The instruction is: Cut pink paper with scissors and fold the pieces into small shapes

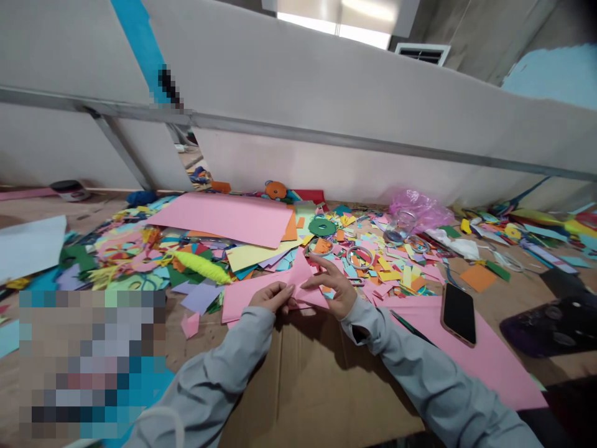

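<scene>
Paper (302,271), folded, spans left hand (269,296) and right hand (340,294).

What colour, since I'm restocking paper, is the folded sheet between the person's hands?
The folded sheet is pink, seen best in the head view.

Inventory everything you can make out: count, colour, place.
Folded paper: 1, pink, centre
Cardboard: 1, brown, lower centre
Sheets: several, pink, left, centre, right
Phone: 1, black, on right sheet
Yarn bundle: 1, yellow, left of centre
Tape rolls: several, clear, behind folded paper
Plastic bag: 1, pink, back right
Jar: 1, dark-lidded, back left
Glossy object: 1, dark, far right
Scraps: uncountable, multicoloured, across table
Panel: 1, whitish, behind table
Sleeves: 2, grey, foreground
Left hand: 1, holding folded paper
Right hand: 1, touching folded paper
</scene>
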`<state>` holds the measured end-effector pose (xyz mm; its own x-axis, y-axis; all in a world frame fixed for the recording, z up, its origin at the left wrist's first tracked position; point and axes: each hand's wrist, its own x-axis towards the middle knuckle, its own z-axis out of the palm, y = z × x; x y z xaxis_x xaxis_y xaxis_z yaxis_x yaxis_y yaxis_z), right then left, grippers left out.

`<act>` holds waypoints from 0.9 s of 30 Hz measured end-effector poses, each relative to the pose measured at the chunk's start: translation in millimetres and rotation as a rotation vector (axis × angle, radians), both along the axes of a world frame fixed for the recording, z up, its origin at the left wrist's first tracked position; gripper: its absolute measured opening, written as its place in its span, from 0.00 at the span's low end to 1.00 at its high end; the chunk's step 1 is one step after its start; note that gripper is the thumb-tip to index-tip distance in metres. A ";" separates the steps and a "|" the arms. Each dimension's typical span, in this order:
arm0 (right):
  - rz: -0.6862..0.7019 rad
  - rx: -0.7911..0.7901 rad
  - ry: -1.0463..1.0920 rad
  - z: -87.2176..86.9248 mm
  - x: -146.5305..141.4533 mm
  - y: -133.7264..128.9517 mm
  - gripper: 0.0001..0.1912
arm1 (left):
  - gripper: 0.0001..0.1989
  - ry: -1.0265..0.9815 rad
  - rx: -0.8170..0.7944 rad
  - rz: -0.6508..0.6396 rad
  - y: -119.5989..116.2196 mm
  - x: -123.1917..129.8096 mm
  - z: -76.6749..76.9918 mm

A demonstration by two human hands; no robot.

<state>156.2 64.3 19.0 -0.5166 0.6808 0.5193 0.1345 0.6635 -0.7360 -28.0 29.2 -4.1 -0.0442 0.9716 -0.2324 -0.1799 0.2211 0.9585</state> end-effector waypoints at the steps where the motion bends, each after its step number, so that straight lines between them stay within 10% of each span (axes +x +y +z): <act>1: 0.001 -0.006 -0.006 0.7 0.2 -0.3 0.12 | 0.23 -0.004 -0.006 -0.012 -0.1 -0.2 0.7; 27: -0.171 -0.385 0.210 -12.8 -8.4 -3.9 0.10 | 0.22 0.121 0.057 -0.080 -11.6 15.5 4.8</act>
<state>147.8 60.4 6.2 -0.2908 0.9107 0.2934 0.0395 0.3178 -0.9473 -12.5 17.7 0.7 0.0095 0.9846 -0.1744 -0.0463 0.1747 0.9835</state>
